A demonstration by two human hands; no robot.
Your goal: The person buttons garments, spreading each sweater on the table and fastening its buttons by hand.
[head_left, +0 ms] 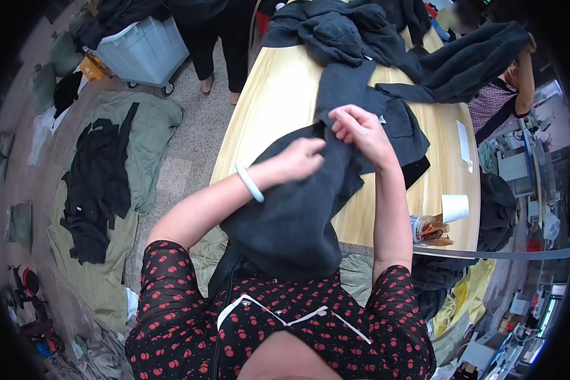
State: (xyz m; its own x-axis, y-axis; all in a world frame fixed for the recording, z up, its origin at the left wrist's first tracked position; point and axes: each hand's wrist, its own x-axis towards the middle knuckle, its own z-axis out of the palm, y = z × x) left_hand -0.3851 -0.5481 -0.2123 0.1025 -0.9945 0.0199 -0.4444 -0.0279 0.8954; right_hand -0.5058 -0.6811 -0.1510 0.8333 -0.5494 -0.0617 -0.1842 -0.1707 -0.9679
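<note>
A dark garment point(285, 221) drapes over my lap and runs up onto the wooden table. My right hand point(360, 132) pinches the cloth at a fold or opening near the table's middle, thumb and fingers pressed together. Just left of it, my left hand point(301, 158), below a pale bangle point(249, 183), lies over the same garment with curled fingers. Those fingertips are slightly blurred, so what they grip is unclear. More dark garments point(399, 126) lie on the table beside my right hand, some with small white labels.
The wooden table point(266, 88) carries a white cup point(455, 208) and a jar of tools point(432, 229) at its right corner. Across it, a person point(497, 104) lifts a dark garment. A wheeled bin point(142, 54) and cloth piles point(98, 183) stand on the left floor; another person's legs point(218, 50) are behind.
</note>
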